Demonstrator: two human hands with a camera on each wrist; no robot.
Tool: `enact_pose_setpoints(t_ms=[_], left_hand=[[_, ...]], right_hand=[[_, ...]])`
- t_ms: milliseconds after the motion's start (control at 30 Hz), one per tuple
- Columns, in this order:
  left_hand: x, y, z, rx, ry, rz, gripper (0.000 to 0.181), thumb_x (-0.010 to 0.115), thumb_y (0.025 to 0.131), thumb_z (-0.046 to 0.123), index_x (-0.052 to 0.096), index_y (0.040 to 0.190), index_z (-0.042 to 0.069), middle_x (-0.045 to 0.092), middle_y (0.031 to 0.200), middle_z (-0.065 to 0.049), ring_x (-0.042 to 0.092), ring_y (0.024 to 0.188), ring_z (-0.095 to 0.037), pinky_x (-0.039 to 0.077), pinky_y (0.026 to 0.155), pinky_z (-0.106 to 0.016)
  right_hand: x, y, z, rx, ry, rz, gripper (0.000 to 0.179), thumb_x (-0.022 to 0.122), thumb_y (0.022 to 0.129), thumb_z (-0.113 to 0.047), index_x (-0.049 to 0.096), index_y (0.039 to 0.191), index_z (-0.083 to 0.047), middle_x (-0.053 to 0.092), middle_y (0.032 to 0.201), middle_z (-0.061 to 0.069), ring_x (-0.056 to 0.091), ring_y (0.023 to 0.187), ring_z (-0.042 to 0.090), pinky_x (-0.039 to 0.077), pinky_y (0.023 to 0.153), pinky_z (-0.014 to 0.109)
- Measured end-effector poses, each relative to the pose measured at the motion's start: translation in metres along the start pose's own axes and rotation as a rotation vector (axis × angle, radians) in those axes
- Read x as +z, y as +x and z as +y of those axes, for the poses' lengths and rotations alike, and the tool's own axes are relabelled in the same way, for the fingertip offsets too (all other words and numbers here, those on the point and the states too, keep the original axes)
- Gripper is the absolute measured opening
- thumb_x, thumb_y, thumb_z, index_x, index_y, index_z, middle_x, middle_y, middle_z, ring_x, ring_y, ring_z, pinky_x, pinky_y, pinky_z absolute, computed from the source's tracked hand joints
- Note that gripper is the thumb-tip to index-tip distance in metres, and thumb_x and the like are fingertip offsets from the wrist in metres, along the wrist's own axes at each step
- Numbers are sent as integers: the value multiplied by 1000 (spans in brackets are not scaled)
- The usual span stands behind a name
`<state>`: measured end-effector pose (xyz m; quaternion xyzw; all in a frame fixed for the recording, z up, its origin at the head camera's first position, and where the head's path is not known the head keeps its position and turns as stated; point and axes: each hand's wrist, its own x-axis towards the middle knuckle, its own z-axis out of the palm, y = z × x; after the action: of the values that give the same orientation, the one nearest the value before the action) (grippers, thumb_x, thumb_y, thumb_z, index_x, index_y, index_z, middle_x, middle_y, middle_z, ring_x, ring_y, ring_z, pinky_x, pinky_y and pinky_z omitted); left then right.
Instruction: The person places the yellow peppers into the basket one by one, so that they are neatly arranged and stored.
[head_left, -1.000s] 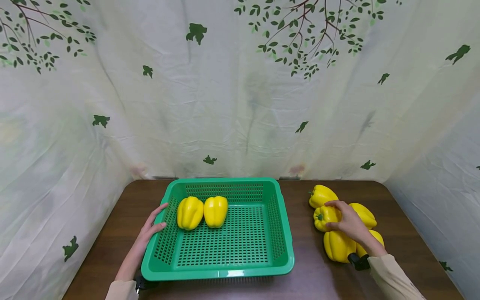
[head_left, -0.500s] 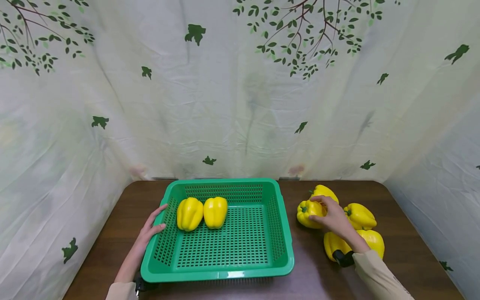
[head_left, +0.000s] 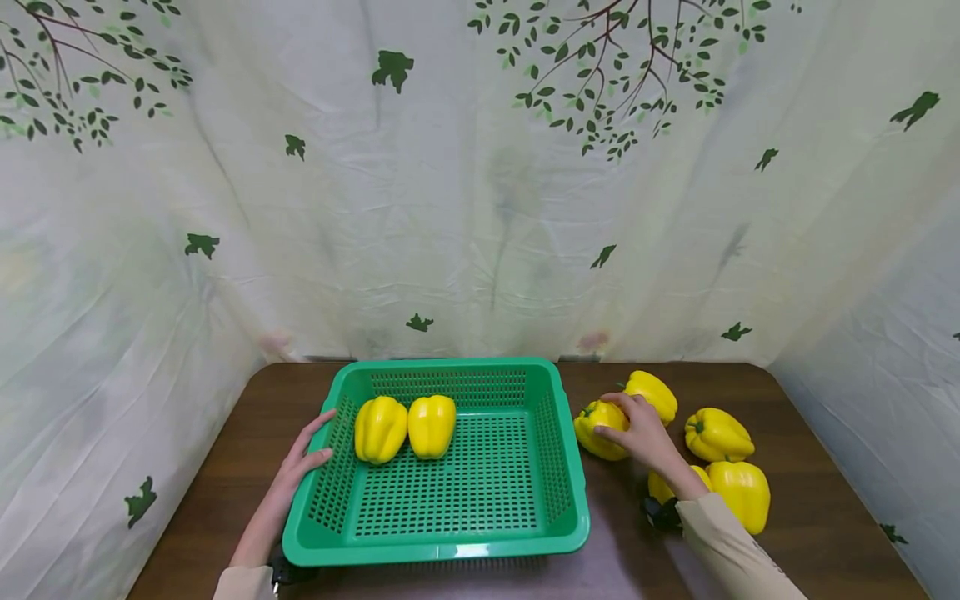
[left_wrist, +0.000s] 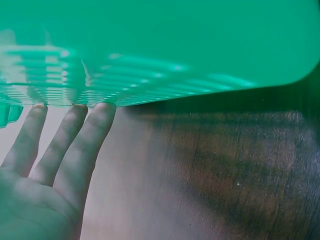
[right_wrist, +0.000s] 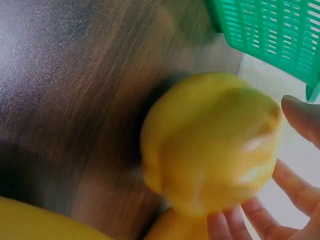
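My right hand (head_left: 637, 433) holds a yellow bell pepper (head_left: 588, 432) by its side, between the thumb and fingers, just right of the green basket (head_left: 583, 500). In the right wrist view this yellow bell pepper (right_wrist: 210, 140) sits low over the wood, with the fingers (right_wrist: 295, 187) along one side. At the basket's left side, my left hand (head_left: 300, 458) rests on the rim, thumb and forefinger reaching over it. Straight fingers (left_wrist: 75, 150) touch the basket's outer wall in the left wrist view. Two yellow bell peppers (head_left: 380, 429) stand side by side inside the basket.
Behind my right hand lies another yellow bell pepper (head_left: 651, 395). Several more, including one pepper (head_left: 718, 434) and a nearer one (head_left: 740, 493), lie to the right; my wrist partly covers one. A patterned cloth (head_left: 480, 208) hangs behind the brown table (head_left: 810, 508).
My right hand has drawn its bell pepper leftward out of the group, up beside the basket. The left hand and basket have stayed put.
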<state>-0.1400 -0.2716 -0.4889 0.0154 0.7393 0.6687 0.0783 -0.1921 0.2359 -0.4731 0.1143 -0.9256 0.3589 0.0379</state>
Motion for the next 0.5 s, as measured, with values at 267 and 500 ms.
enact_pose_setpoints(t_ms=[267,500], left_hand=[[-1,2,2,-6,-12,-12,51,38,103,23,19,151,22,7,152,-18,36,121,-39,49,85,-38],[-1,2,2,2,0,-11,51,38,103,22,19,151,20,8,153,-19,38,119,-35,49,85,-37]], right_hand=[[-2,-4,1,40,13,-34,59,73,85,-21,49,132,4,46,123,27,49,107,41,43,90,54],[4,-11,4,3,76,-51,68,77,81,-13,43,138,2,40,132,26,46,112,41,41,92,56]])
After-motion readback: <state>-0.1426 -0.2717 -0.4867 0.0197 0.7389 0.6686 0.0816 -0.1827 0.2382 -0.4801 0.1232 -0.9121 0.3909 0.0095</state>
